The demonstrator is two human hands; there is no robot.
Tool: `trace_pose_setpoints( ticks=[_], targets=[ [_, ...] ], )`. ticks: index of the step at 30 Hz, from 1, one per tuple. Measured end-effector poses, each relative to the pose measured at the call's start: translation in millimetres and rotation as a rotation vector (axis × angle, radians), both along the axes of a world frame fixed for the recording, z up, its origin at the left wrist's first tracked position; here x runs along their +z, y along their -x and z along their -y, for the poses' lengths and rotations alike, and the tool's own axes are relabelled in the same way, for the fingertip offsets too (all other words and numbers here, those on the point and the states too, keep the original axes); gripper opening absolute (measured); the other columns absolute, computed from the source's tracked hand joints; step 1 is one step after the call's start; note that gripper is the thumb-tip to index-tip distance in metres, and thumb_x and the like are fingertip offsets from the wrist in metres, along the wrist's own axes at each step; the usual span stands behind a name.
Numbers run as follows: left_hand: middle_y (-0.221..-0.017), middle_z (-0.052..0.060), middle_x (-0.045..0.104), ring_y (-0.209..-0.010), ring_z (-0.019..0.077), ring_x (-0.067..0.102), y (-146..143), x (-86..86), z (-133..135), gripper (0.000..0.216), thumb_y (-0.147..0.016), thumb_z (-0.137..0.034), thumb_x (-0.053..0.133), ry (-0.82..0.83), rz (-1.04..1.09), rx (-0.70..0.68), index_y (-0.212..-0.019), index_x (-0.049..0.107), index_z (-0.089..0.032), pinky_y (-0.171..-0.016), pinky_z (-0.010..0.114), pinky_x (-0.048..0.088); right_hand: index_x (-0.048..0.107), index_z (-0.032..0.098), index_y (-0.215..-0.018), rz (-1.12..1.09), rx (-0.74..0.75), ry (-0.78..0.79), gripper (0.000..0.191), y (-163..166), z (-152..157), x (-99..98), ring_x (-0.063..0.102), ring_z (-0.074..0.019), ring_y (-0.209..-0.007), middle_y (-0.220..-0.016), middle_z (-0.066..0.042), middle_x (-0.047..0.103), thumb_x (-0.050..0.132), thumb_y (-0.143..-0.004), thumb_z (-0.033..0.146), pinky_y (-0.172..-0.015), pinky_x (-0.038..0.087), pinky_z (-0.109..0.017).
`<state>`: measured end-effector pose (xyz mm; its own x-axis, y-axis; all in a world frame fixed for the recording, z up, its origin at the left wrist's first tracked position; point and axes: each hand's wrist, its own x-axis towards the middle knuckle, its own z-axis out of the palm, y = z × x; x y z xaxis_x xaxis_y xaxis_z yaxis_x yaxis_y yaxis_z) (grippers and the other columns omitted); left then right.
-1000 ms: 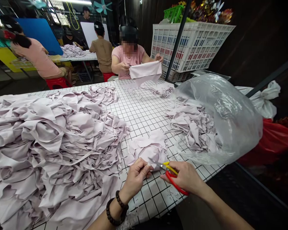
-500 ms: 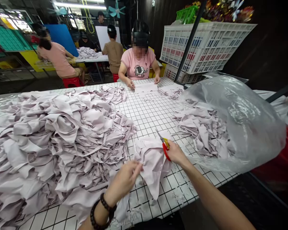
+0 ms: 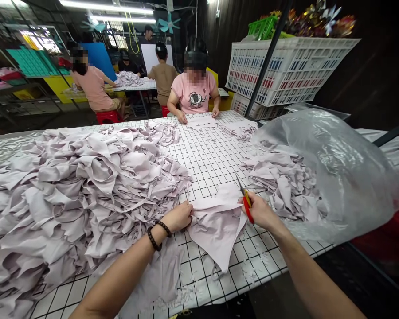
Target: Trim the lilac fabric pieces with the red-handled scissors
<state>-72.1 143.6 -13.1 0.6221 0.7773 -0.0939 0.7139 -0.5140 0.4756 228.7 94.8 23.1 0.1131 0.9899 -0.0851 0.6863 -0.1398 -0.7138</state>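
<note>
A pale lilac fabric piece point(image 3: 216, 226), roughly triangular with its point toward me, lies spread on the gridded table. My left hand point(image 3: 179, 216), with dark beads at the wrist, is closed on its upper left corner. Scissors point(image 3: 246, 203) with red and yellow handles are in my right hand point(image 3: 261, 210), their blades pointing away from me. That hand is also at the fabric's upper right corner; whether its fingers pinch the cloth is hard to see. Another flat bit of the same cloth point(image 3: 228, 193) lies just beyond.
A big heap of lilac fabric pieces point(image 3: 86, 190) covers the left side. On the right, a clear plastic bag point(image 3: 355, 177) lies open around a smaller pile point(image 3: 282, 177). Fabric scraps point(image 3: 179, 297) litter the near edge. Opposite, a person point(image 3: 194, 91) handles similar cloth. White crates point(image 3: 286, 71) stand behind.
My left hand has moved up and closed on the fabric's left corner. My right hand with the scissors has shifted right, and the fabric's top edge is now stretched straighter.
</note>
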Motion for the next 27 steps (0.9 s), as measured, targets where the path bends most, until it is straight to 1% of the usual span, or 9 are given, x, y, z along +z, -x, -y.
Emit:
trace_pose_setpoints(
  ticks=[4, 6, 9, 12, 14, 16, 19, 22, 27],
  targets=[
    [-0.096, 0.006, 0.055, -0.08, 0.0191, 0.057, 2.4, 23.5, 22.4, 0.012, -0.075, -0.011, 0.052, -0.066, 0.007, 0.039, -0.085, 0.054, -0.018, -0.071, 0.029, 0.043, 0.061, 0.02, -0.089, -0.014, 0.001, -0.143, 0.018, -2.7, -24.9, 25.9, 0.06, -0.0168, -0.065, -0.074, -0.002, 0.066, 0.056, -0.072, 0.021, -0.057, 0.044, -0.025],
    [-0.087, 0.002, 0.055, -0.076, 0.0168, 0.055, 3.4, 34.7, 38.9, 0.01, -0.075, -0.013, 0.052, -0.068, 0.075, 0.075, -0.082, 0.05, -0.019, -0.068, 0.026, 0.04, 0.061, 0.019, -0.091, -0.013, -0.035, -0.212, 0.019, 5.0, -42.8, 38.8, 0.059, -0.0165, -0.065, -0.076, -0.003, 0.066, 0.056, -0.073, 0.021, -0.058, 0.044, -0.026],
    [-0.066, -0.003, 0.049, -0.062, 0.013, 0.048, 3.3, 44.2, 63.1, 0.011, -0.074, -0.013, 0.051, 0.016, 0.217, 0.203, -0.072, 0.043, -0.02, -0.058, 0.023, 0.034, 0.06, 0.019, -0.094, 0.002, -0.07, -0.248, 0.02, 28.6, -60.8, 53.4, 0.058, -0.0171, -0.068, -0.079, -0.004, 0.065, 0.058, -0.074, 0.022, -0.06, 0.043, -0.027],
    [-0.06, -0.005, 0.045, -0.054, 0.0103, 0.045, 1.7, 42.7, 79.1, 0.016, -0.073, -0.015, 0.05, 0.211, 0.383, 0.351, -0.066, 0.037, -0.02, -0.052, 0.021, 0.031, 0.058, 0.022, -0.088, 0.0, 0.009, -0.181, 0.015, 59.3, -47.8, 56.7, 0.056, -0.017, -0.066, -0.076, -0.002, 0.063, 0.062, -0.074, 0.027, -0.056, 0.041, -0.026],
    [-0.054, -0.008, 0.041, -0.045, 0.0086, 0.043, 1.3, 38.1, 84.7, 0.018, -0.076, -0.021, 0.05, 0.48, 0.54, 0.428, -0.068, 0.034, -0.021, -0.045, 0.02, 0.029, 0.057, 0.023, -0.086, -0.085, 0.188, 0.001, 0.016, 77.2, -20.5, 49.6, 0.055, -0.0156, -0.062, -0.075, 0.0, 0.063, 0.064, -0.075, 0.032, -0.052, 0.039, -0.024],
    [-0.05, -0.011, 0.038, -0.035, 0.0067, 0.037, 2.3, 33.4, 88.3, 0.022, -0.078, -0.03, 0.054, 0.806, 0.696, 0.456, -0.072, 0.034, -0.023, -0.038, 0.018, 0.028, 0.057, 0.023, -0.088, -0.229, 0.401, 0.272, 0.025, 89.6, 13.2, 35.5, 0.053, -0.0143, -0.056, -0.07, 0.002, 0.061, 0.069, -0.072, 0.037, -0.048, 0.039, -0.024],
    [-0.048, -0.013, 0.036, -0.03, 0.0043, 0.03, 5.9, 28.8, 92.8, 0.031, -0.074, -0.041, 0.066, 1.169, 0.821, 0.43, -0.079, 0.042, -0.022, -0.034, 0.017, 0.03, 0.055, 0.021, -0.083, -0.275, 0.392, 0.321, 0.033, 97.2, 57.0, 8.9, 0.054, -0.0141, -0.062, -0.073, 0.002, 0.062, 0.077, -0.064, 0.038, -0.053, 0.039, -0.023],
    [-0.043, -0.014, 0.032, -0.03, 0.0032, 0.026, 8.5, 24.8, 96.6, 0.036, -0.074, -0.05, 0.068, 1.311, 0.804, 0.428, -0.081, 0.048, -0.02, -0.032, 0.016, 0.03, 0.053, 0.022, -0.083, -0.24, 0.252, 0.264, 0.033, 96.8, 81.6, -12.1, 0.052, -0.0135, -0.064, -0.074, 0.003, 0.06, 0.076, -0.065, 0.038, -0.056, 0.038, -0.023],
    [-0.041, -0.011, 0.039, -0.03, 0.0048, 0.035, 4.9, 22.7, 98.9, 0.039, -0.076, -0.054, 0.065, 1.324, 0.72, 0.319, -0.085, 0.059, -0.016, -0.03, 0.015, 0.028, 0.048, 0.022, -0.078, -0.24, 0.143, 0.152, 0.029, 93.8, 95.5, -28.8, 0.048, -0.0115, -0.06, -0.071, 0.005, 0.056, 0.073, -0.065, 0.029, -0.055, 0.038, -0.022]
  ],
)
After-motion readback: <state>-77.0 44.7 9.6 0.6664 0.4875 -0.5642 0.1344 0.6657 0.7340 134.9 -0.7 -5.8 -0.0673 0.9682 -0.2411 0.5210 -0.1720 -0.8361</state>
